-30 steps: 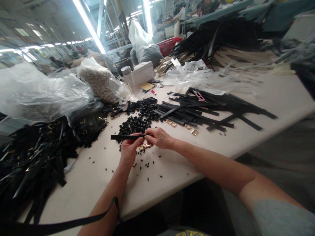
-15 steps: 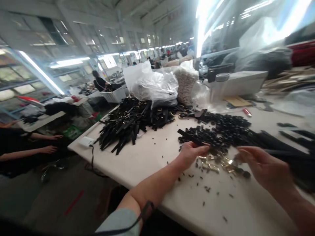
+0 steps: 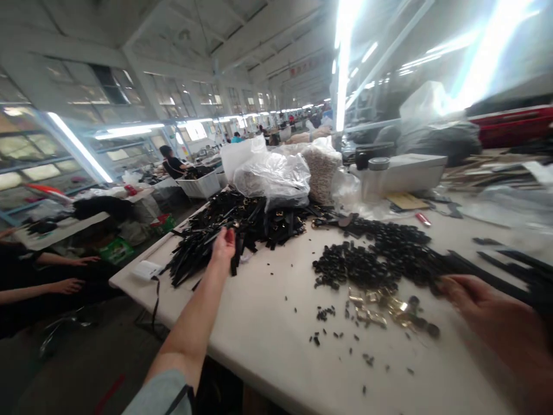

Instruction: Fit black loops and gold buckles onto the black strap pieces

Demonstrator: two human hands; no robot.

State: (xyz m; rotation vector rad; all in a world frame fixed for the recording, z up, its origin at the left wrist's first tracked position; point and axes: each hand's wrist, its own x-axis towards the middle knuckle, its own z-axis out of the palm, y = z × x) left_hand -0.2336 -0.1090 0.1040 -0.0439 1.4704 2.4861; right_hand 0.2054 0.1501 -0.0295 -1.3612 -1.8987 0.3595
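My left hand (image 3: 224, 245) is stretched out over the near right side of a pile of black straps with gold buckles (image 3: 199, 248). Its fingers are curled together; whatever they hold merges with the black pile behind. At the right, my right hand (image 3: 484, 311) is blurred, thumb and fingers pressed together at the edge of a heap of small black loops (image 3: 358, 265), close to loose black strips (image 3: 484, 274). I cannot make out anything between those fingers. Gold metal buckles (image 3: 370, 316) lie on the table in front of the loop heap.
Tiny black bits (image 3: 326, 313) are scattered over the pale table (image 3: 259, 311). Behind the piles stand clear plastic bags (image 3: 276, 176), a lidded jar (image 3: 377, 178) and a white box (image 3: 415, 173). A white device with a cord (image 3: 147, 270) sits at the left edge. Another person's hands (image 3: 69, 285) show far left.
My view has swung left. My hands, together on a black strap at first, have parted: the left has moved left to the buckled strap pile, the right stays by the loops and strips.
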